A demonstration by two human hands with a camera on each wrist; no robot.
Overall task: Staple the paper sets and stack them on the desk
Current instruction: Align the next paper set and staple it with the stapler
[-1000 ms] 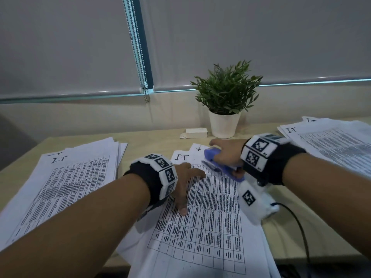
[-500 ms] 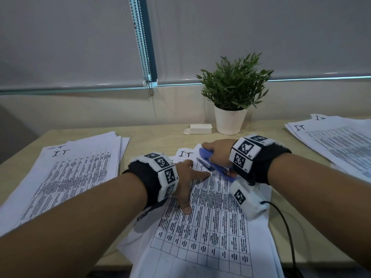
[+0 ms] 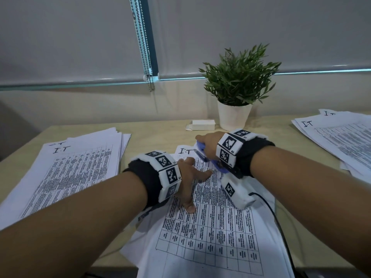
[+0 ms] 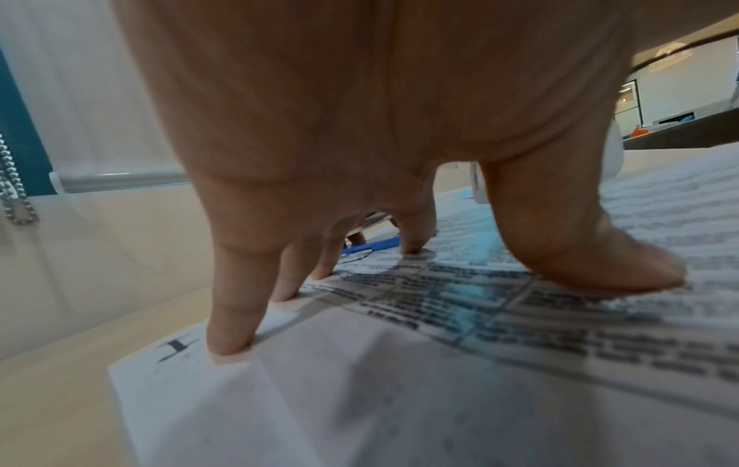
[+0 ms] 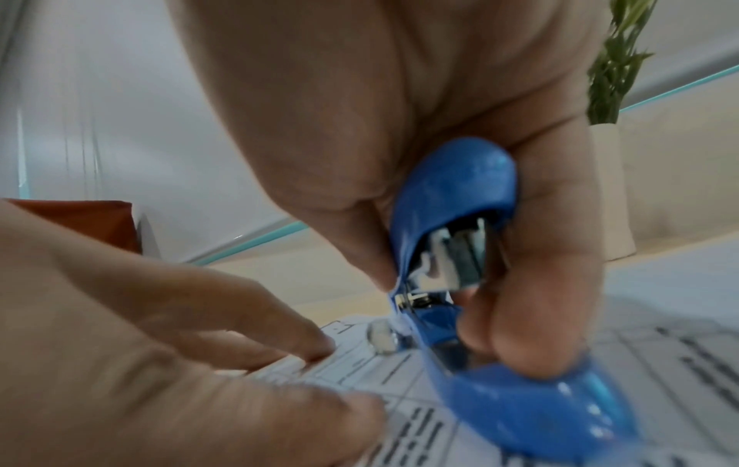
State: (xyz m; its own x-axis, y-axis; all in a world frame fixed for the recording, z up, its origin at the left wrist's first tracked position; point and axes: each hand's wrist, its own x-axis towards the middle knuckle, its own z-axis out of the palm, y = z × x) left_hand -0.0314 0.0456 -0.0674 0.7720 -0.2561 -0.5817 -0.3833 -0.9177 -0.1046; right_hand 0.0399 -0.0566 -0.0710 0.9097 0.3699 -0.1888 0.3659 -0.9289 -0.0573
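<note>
A printed paper set (image 3: 210,223) with a table lies in the middle of the desk (image 3: 164,135). My left hand (image 3: 190,177) presses on it with spread, straight fingers (image 4: 232,316); the wrist view shows the fingertips on the sheet (image 4: 400,379). My right hand (image 3: 208,143) grips a blue stapler (image 3: 200,149) at the set's top edge. In the right wrist view the fingers curl round the stapler (image 5: 452,221), and its mouth sits over the paper (image 5: 400,379) beside the left fingers (image 5: 280,325).
A stack of printed sets (image 3: 66,169) lies at the left, another stack (image 3: 339,137) at the right. A potted plant (image 3: 236,91) and a small white box (image 3: 202,125) stand at the back. A black cable (image 3: 279,223) runs from my right wrist.
Both hands stay on the middle paper set. The right hand with the stapler has shifted slightly left along the top edge, closer to the left hand.
</note>
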